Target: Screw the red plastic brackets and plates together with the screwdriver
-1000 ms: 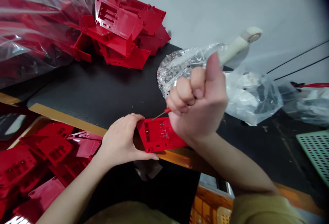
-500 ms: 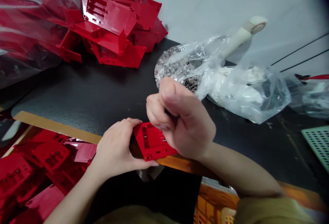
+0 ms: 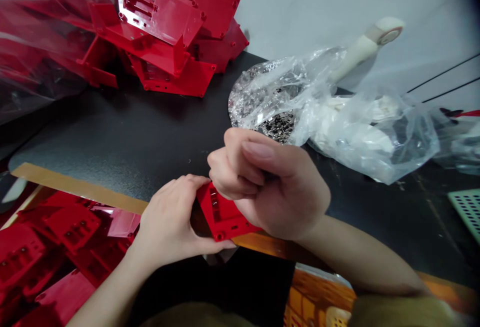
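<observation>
A red plastic battery-compartment panel [image 3: 227, 217] lies at the front edge of the table, partly covered from above. My left hand [image 3: 170, 222] grips its left end, with the thumb along the near side and the fingers at the far side. Small metal contacts show in the panel's recess. Directly over the panel's right part is my right hand [image 3: 275, 184], curled into a fist with the thumb pressed on the bent fingers. Whatever it may hold is hidden, and I cannot tell whether it touches the panel.
More red panels [image 3: 161, 17] are piled at the back left beside a clear bag [image 3: 45, 32]. Others [image 3: 71, 237] fill a space below the table's left edge. Small metal parts [image 3: 279, 124] lie in clear plastic, next to a bag of white pieces [image 3: 360, 134]. A green perforated basket [image 3: 467, 212] stands right.
My right fist has come down a little and tilted, so its thumbnail shows more. My left hand keeps its hold on the panel. The whole view has shifted slightly.
</observation>
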`<state>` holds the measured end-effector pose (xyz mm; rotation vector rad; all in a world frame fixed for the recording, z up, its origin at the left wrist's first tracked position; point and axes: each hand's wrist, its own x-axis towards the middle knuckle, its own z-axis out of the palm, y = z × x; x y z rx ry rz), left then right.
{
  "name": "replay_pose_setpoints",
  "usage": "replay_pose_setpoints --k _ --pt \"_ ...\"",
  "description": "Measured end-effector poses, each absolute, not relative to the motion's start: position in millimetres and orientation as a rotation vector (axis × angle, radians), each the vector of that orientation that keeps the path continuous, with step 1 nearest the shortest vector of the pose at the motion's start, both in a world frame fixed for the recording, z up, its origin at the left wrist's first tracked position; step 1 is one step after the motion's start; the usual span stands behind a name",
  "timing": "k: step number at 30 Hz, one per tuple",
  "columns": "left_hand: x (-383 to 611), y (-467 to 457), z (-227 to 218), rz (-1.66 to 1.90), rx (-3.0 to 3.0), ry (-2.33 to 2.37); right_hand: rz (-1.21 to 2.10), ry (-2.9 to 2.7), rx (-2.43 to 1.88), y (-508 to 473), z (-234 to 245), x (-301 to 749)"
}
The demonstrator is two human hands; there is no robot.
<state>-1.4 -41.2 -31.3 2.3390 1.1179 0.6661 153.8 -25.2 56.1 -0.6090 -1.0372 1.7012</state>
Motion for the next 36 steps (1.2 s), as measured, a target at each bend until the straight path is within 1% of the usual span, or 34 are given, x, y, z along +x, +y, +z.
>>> replay_pose_setpoints --k 13,19,24,27,31,36 --pt "-3 -42 -35 0.645 2.321 1.070 1.802 -1.166 -0.632 -31 52 147" --pt "-1 -40 -32 0.710 2.317 1.071 1.650 -1.138 -0.347 -24 38 152" --pt "-1 -42 -30 0.666 2.214 1.123 1.564 -1.304 -0.503 -32 37 152" --pt "-2 -43 -30 0.640 2.203 1.109 1.620 -1.308 -0.461 -33 38 152" --pt "-3 -43 -32 0.664 2.267 1.087 1.704 -1.068 -0.428 -29 42 153" --pt "-3 -42 -33 0.679 2.335 1.073 1.766 -1.078 -0.466 -23 47 152"
